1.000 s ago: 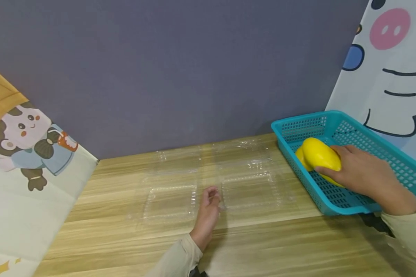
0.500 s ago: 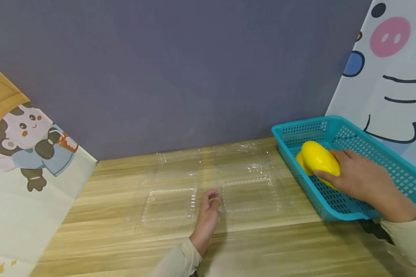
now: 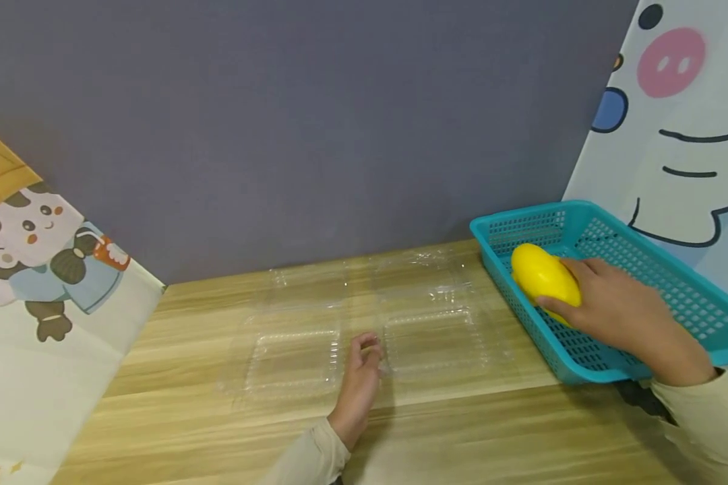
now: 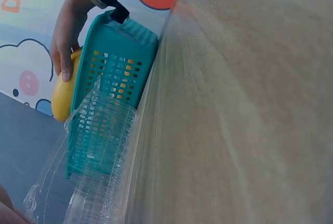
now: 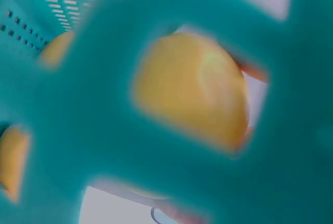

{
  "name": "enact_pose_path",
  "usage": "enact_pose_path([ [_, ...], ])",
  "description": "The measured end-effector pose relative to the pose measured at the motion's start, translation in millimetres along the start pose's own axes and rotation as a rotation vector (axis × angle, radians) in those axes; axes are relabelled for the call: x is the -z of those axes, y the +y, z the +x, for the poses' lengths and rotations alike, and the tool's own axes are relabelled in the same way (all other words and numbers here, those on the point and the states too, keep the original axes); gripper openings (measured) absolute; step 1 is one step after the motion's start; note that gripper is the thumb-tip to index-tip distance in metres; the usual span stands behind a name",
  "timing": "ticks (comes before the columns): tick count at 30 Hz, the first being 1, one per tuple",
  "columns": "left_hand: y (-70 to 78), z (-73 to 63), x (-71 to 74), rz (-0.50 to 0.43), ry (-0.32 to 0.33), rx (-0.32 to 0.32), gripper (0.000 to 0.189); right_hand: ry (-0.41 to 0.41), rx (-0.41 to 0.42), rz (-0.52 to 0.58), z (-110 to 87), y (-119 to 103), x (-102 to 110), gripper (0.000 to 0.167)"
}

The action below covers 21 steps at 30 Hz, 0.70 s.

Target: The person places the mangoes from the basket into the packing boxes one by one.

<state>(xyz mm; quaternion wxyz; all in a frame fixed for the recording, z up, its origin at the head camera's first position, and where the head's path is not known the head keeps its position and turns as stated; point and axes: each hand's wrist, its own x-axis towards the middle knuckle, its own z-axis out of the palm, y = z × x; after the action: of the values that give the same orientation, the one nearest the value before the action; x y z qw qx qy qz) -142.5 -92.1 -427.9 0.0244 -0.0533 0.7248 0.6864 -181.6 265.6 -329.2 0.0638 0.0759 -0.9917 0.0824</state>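
My right hand (image 3: 625, 310) grips a smooth yellow oval fruit (image 3: 544, 275), shaped like a mango, with the thumb along its near side. It holds the fruit over the left part of the teal basket (image 3: 673, 236). More yellow shows inside the basket (image 5: 104, 94) through its holes in the right wrist view. Loosely curled, my left hand (image 3: 358, 384) rests on its side between two clear plastic clamshell boxes (image 3: 433, 340) (image 3: 294, 357), close to the right one's edge. Whether its fingertips touch that box cannot be made out. Both boxes lie with their lids folded back.
The boxes and basket stand on a wood-grain table (image 3: 473, 431). A grey panel (image 3: 315, 135) rises behind it. Printed cartoon panels flank the left side (image 3: 67, 283) and right side (image 3: 679, 155). In the left wrist view, a clear box (image 4: 104, 130) stands before the basket.
My right hand has shifted slightly left with the yellow fruit, which now covers the second yellow shape behind it. The left hand has stayed in place beside the boxes.
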Motion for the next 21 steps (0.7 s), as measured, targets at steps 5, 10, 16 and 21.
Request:
enact_pose_path([
  [5,0.0,-0.2,0.9,0.014,0.006,0.000,0.033,0.007,-0.008,0.008,0.5,-7.3,-0.4,0.095],
  [10,-1.9,-0.6,1.4,0.019,0.022,-0.001,0.033,0.033,-0.007,0.024,0.6,-11.2,-1.4,0.094],
  [16,-2.3,0.2,1.2,0.022,0.023,0.002,0.032,0.021,0.022,0.058,1.3,-10.9,0.3,0.090],
  [21,-1.9,0.9,0.6,0.026,0.019,-0.002,0.033,-0.024,0.051,0.100,-0.1,-8.5,1.3,0.087],
])
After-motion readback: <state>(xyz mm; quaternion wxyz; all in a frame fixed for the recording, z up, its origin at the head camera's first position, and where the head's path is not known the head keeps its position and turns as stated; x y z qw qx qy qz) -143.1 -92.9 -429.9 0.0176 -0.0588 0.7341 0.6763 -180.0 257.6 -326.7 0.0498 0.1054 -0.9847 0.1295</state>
